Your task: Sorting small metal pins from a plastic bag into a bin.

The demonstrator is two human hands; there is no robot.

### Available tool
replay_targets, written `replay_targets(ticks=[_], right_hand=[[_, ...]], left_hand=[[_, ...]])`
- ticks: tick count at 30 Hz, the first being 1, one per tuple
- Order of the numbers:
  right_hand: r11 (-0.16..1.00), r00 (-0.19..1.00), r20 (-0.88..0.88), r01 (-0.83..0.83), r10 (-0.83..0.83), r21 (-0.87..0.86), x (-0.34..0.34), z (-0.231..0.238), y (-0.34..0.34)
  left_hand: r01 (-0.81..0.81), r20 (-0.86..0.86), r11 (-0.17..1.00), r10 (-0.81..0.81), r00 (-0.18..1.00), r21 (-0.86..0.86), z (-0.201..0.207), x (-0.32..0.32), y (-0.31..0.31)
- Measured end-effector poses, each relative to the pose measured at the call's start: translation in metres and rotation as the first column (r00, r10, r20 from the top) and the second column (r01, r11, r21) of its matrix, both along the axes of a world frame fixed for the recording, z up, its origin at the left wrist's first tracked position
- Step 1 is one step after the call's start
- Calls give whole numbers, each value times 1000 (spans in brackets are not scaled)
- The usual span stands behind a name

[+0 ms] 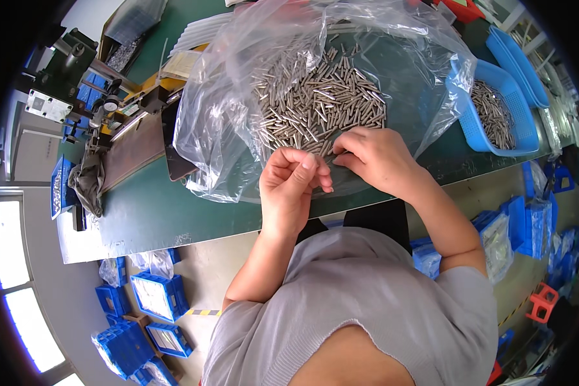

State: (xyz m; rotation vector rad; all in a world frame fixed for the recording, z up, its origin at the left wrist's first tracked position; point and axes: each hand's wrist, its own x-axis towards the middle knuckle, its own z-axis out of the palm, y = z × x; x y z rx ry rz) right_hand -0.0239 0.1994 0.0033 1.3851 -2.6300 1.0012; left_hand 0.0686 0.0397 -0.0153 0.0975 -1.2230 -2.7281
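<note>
A heap of small metal pins (321, 106) lies on a clear plastic bag (215, 128) spread over the green table. My left hand (291, 183) is held at the near edge of the heap, palm turned up, its thumb pressed to the curled fingers. Whatever lies inside that grip is hidden. Just to its right, my right hand (376, 157) reaches to the heap's near right edge. Its thumb and forefinger are bent together close to the pins, and I cannot make out what is between them. The two hands are near each other but apart.
On the right stands a blue basket (524, 132) with more metal pins in it, beside stacked blue trays (514, 64). A bench device with a dial gauge (109, 103) occupies the left. Blue crates (161, 296) sit on the floor beyond the table's front edge (238, 235).
</note>
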Motion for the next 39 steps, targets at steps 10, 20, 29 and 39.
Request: replay_targets(ticks=[10, 20, 29, 39], right_hand=[[862, 435, 846, 250, 307, -442, 1, 18, -1], [845, 407, 855, 284, 321, -452, 11, 19, -14], [858, 539, 817, 302, 206, -416, 18, 16, -18], [897, 602, 791, 284, 109, -339, 19, 4, -25]], left_hand=[[45, -4, 999, -45, 999, -1, 0, 1, -1], [57, 15, 998, -57, 998, -8, 0, 0, 0], [11, 76, 1000, -10, 997, -15, 4, 0, -2], [-69, -58, 998, 68, 996, -8, -9, -7, 1]])
